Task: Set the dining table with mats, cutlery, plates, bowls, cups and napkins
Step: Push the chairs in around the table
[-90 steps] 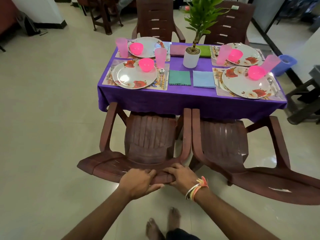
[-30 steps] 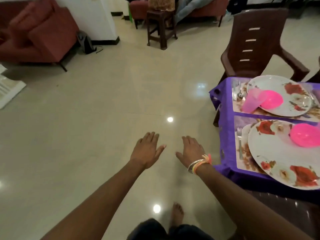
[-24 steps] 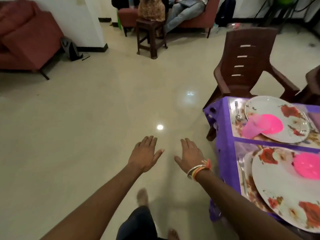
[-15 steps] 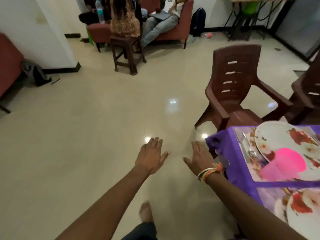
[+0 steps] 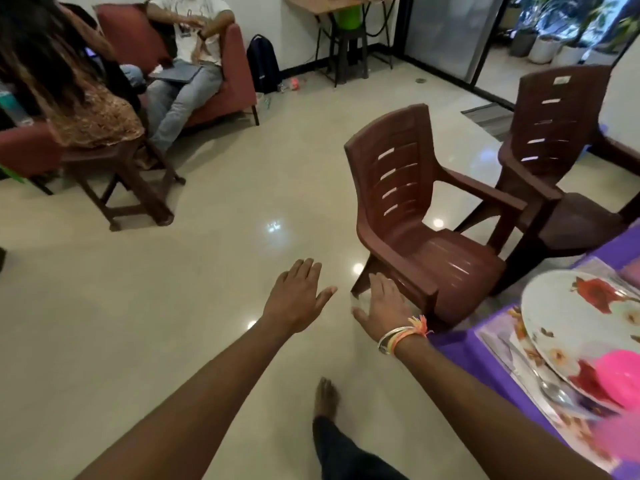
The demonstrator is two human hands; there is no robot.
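Note:
The corner of the table under a purple cloth (image 5: 453,344) shows at the lower right. On it lie a floral mat (image 5: 502,344), a white plate with red flowers (image 5: 571,306), a pink bowl (image 5: 620,372) on the plate, and a spoon (image 5: 550,389) beside it. My left hand (image 5: 294,296) and my right hand (image 5: 384,301) are stretched forward over the floor, fingers straight, holding nothing. The right hand, with bangles at the wrist, is just in front of a brown plastic chair (image 5: 415,216).
A second brown chair (image 5: 554,133) stands behind the first, at the right. Two people sit at the upper left, one on a wooden stool (image 5: 121,178), one on a red sofa (image 5: 221,84). A small desk (image 5: 332,5) is by the far wall. Glossy floor lies ahead.
I have let go of the near chair and walked round the table's left end. The view has swung right, bringing the far-side chairs close. Both hands stay open and empty.

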